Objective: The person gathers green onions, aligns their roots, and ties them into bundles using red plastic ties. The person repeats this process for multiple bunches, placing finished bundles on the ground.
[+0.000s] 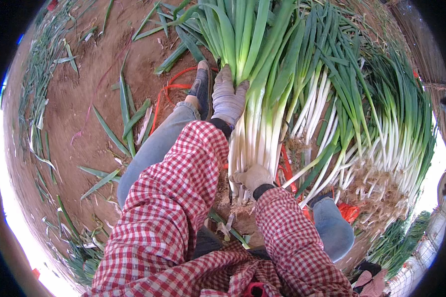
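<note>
A thick bundle of large green onions (256, 122) lies between my legs, white stalks towards me and green leaves pointing away. My left hand (228, 94), in a grey knit glove, grips the bundle's left side where white turns to green, its thumb over the stalks. Nearer to me, my right hand (254, 178), in a beige glove, curls over the white stalks just above the roots; its fingertips are partly hidden. Orange-red strapping (288, 169) shows beside the bundle on the right, and more orange strap (165, 89) lies by my left shoe (202, 87).
A large heap of green onions (390, 130) lies to the right, roots towards me. Loose cut leaves (124, 107) are scattered on the bare soil (74, 126) at left. A row of leaf litter (44, 74) runs along the far left. My bent right knee (332, 230) stands beside the heap.
</note>
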Demonstrator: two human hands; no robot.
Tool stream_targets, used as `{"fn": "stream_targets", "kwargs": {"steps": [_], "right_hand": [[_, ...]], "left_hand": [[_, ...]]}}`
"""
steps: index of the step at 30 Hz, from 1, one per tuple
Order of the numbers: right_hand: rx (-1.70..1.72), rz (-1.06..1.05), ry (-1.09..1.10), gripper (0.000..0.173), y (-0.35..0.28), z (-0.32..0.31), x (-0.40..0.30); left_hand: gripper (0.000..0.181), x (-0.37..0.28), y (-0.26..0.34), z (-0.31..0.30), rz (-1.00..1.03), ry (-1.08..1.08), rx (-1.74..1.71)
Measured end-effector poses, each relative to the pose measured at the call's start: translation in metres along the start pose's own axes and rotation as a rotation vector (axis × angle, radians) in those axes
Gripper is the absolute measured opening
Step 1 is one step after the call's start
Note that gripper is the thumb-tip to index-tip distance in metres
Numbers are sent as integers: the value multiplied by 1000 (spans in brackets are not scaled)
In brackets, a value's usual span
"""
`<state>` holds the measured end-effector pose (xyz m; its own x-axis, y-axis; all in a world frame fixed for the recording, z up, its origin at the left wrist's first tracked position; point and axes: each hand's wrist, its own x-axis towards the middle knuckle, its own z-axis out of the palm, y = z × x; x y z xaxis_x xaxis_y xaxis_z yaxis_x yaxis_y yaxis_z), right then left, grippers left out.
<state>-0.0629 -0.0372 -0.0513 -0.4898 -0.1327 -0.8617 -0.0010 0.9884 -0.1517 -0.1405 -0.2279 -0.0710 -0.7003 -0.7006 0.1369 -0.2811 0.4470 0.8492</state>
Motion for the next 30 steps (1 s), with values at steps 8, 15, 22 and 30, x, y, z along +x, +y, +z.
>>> {"fn": "stream_targets", "kwargs": {"steps": [8, 15, 22, 30], "right_hand": [[-41, -17, 22, 47, 4, 14, -2], [-101, -27, 142, 52, -6, 15, -5], [14, -57, 126, 52, 6, 6, 1], [88, -143, 61, 55, 22, 8, 13]], "left_hand": [[48, 39, -27, 0, 20, -88, 326], [23, 68, -86, 15, 242, -1, 358], [44, 85, -53, 12, -68, -386, 605], [44, 95, -57, -18, -96, -651, 578]]}}
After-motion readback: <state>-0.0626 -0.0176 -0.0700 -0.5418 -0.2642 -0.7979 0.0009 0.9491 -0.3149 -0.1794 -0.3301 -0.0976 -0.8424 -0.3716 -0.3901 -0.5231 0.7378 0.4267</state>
